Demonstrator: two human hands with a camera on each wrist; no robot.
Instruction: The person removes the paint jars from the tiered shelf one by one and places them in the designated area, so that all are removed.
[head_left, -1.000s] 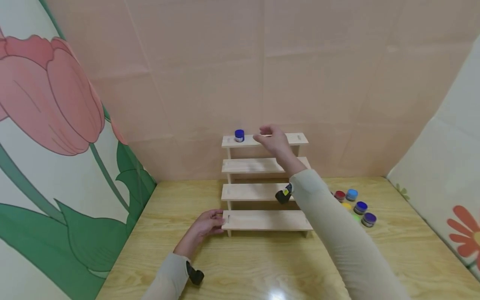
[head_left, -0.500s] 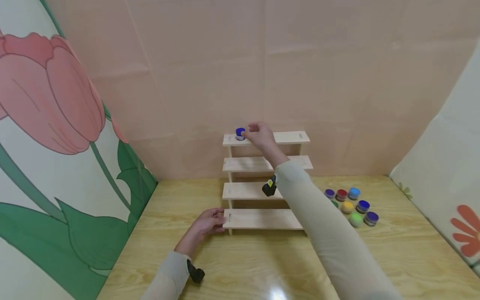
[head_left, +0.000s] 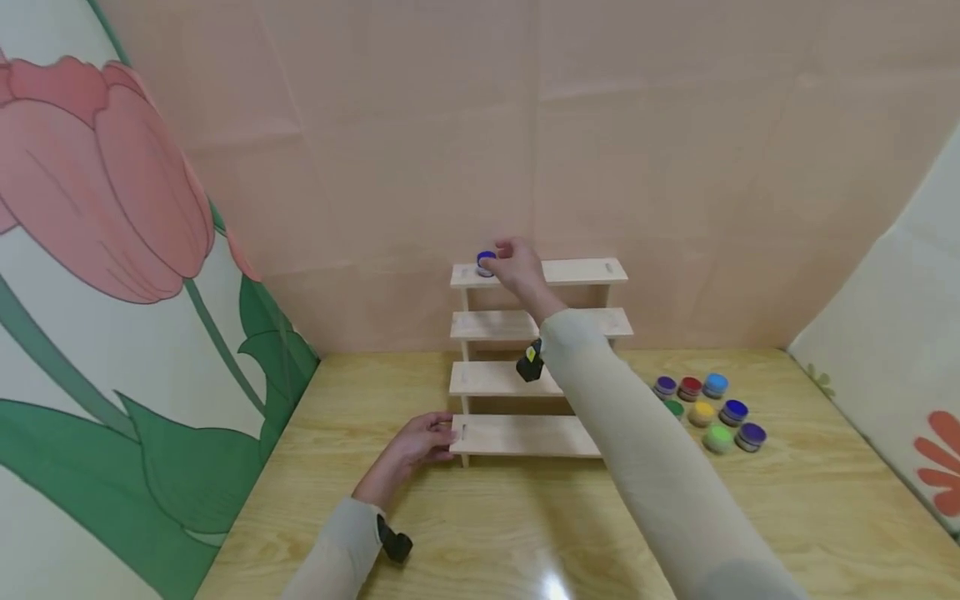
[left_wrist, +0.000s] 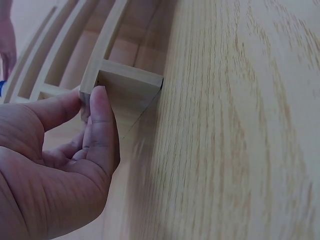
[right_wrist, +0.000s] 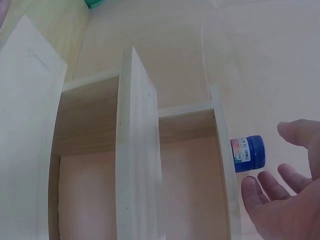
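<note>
A four-tier wooden step shelf (head_left: 517, 435) stands against the back wall. My left hand (head_left: 411, 442) pinches the left end of its lowest board, thumb on one face and fingers on the other, as the left wrist view shows. On the top board, near the left end, a small blue-lidded paint jar (right_wrist: 248, 153) stands upright. My right hand (head_left: 519, 268) is just right of this jar, overlapping it in the head view. Seen from the right wrist, the thumb (right_wrist: 295, 134) and fingers are spread apart, with a gap between them and the lid.
Several small jars with lids in purple, red, light blue, green, yellow and blue stand on the wood-grain table right of the shelf, among them a light green jar (head_left: 717, 439). A tulip-printed panel (head_left: 105, 183) closes the left side, a flower-printed one the right.
My right hand has moved left along the top board to the blue-lidded jar. The left hand keeps its hold on the lowest board. The head view has shifted slightly.
</note>
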